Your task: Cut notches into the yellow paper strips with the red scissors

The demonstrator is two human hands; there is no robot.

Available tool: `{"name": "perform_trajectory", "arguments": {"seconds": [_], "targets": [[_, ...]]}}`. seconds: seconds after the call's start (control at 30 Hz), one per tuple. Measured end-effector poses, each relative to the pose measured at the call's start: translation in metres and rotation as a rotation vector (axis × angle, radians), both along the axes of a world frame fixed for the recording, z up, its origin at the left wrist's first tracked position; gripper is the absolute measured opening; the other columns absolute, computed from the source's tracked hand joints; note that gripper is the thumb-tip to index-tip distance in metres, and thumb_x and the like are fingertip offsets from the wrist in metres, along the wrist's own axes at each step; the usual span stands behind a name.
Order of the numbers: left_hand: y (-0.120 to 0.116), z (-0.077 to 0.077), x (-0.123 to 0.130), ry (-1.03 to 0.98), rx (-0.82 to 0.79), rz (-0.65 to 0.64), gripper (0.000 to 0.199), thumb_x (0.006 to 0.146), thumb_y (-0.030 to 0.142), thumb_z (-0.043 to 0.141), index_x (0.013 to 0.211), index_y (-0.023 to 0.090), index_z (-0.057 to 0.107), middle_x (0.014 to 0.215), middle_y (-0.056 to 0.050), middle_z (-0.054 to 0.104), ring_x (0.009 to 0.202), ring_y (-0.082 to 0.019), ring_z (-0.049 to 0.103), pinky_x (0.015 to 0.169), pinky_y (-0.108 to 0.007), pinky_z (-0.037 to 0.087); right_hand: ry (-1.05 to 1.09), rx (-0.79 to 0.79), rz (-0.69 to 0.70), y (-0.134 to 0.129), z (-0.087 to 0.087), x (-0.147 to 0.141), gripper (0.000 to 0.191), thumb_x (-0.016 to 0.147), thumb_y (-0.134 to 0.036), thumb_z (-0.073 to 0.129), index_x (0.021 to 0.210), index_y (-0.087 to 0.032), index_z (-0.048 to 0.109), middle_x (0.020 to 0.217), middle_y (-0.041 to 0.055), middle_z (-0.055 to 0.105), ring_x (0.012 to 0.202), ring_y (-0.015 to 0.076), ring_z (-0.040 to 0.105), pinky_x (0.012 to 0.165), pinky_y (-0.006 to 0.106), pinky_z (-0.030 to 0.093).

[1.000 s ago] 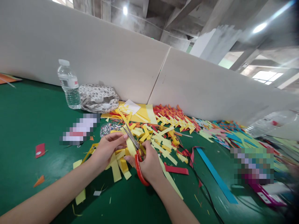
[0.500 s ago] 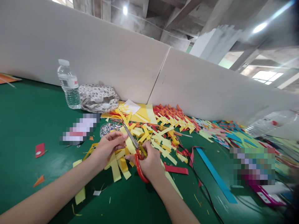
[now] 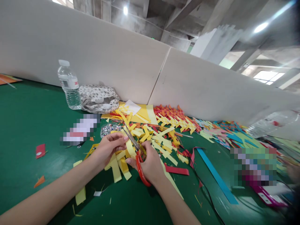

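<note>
Left hand (image 3: pixel 111 147): thumb and fingers pinched together on the yellow strip (image 3: pixel 130 148), near its far end. Right hand (image 3: pixel 150 164): fingers wrapped on the red handles of the scissors (image 3: pixel 138 156); grip looks firm. Strip sits between both hands, under the blades, above the loose paper pile (image 3: pixel 164 142) on the desk (image 3: pixel 122 203). Blades look nearly together; can't tell if paper is between them.

Risks, my read:
- Finger nick: tips point past the left thumb, very near it. A slip or a late thumb would do it.
- Crooked cut: strip is curved, not taut. Slack paper could twist or fold in the blades.
- Wrong piece cut: similar yellow strips lie right below, could get caught.
- Spill: packet of small beads (image 3: pixel 110 128) sits just past the left knuckles; a bump could scatter them if it's unsealed.
</note>
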State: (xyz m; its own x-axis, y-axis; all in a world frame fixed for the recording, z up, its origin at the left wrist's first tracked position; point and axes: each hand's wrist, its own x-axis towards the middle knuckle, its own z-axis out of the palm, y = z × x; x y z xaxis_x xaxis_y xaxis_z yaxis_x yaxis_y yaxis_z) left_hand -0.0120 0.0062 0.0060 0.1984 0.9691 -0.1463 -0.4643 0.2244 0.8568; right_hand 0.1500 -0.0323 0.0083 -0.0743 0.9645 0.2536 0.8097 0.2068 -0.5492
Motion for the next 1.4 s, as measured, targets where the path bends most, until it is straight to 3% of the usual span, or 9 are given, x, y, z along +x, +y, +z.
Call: {"name": "perform_trajectory", "arguments": {"seconds": [0.53, 1.1, 1.3, 1.4], "targets": [[-0.0012, 0.0009, 0.0005, -0.015, -0.026, -0.035, 0.013, 0.058, 0.021, 0.072, 0.061, 0.015, 0.061, 0.055, 0.003, 0.061, 0.046, -0.004, 0.054, 0.048, -0.013, 0.044, 0.093, 0.016, 0.013, 0.0011, 0.0014, 0.0000, 0.034, 0.058, -0.040, 0.064, 0.069, -0.022, 0.037, 0.049, -0.0084, 0.041, 0.043, 0.0082, 0.033, 0.041, 0.020, 0.023], [-0.0015, 0.0013, 0.0037, 0.069, -0.021, -0.034, 0.015, 0.058, 0.022, 0.072, 0.062, 0.015, 0.059, 0.053, 0.005, 0.058, 0.045, -0.004, 0.053, 0.049, -0.014, 0.045, 0.128, 0.009, 0.004, 0.0025, 0.0001, -0.0001, 0.034, 0.056, -0.034, 0.066, 0.068, -0.022, 0.037, 0.051, -0.0089, 0.039, 0.044, 0.0074, 0.032, 0.041, 0.019, 0.023], [-0.0027, -0.0037, 0.0044, 0.097, -0.001, -0.031, 0.016, 0.058, 0.024, 0.072, 0.062, 0.016, 0.060, 0.055, 0.005, 0.057, 0.046, -0.004, 0.052, 0.049, -0.013, 0.044, 0.319, -0.041, 0.019, 0.0040, 0.0024, 0.0002, 0.034, 0.055, -0.031, 0.068, 0.061, -0.021, 0.036, 0.048, -0.0093, 0.037, 0.043, 0.0063, 0.030, 0.040, 0.018, 0.024], [-0.0015, -0.0060, 0.0042, 0.126, -0.008, 0.002, 0.017, 0.057, 0.026, 0.072, 0.065, 0.016, 0.060, 0.058, 0.004, 0.059, 0.049, -0.005, 0.054, 0.051, -0.014, 0.044, 0.547, -0.135, 0.031, 0.0076, 0.0027, 0.0015, 0.030, 0.057, -0.030, 0.067, 0.064, -0.020, 0.040, 0.054, -0.0067, 0.044, 0.048, 0.0078, 0.040, 0.043, 0.019, 0.032]]}}
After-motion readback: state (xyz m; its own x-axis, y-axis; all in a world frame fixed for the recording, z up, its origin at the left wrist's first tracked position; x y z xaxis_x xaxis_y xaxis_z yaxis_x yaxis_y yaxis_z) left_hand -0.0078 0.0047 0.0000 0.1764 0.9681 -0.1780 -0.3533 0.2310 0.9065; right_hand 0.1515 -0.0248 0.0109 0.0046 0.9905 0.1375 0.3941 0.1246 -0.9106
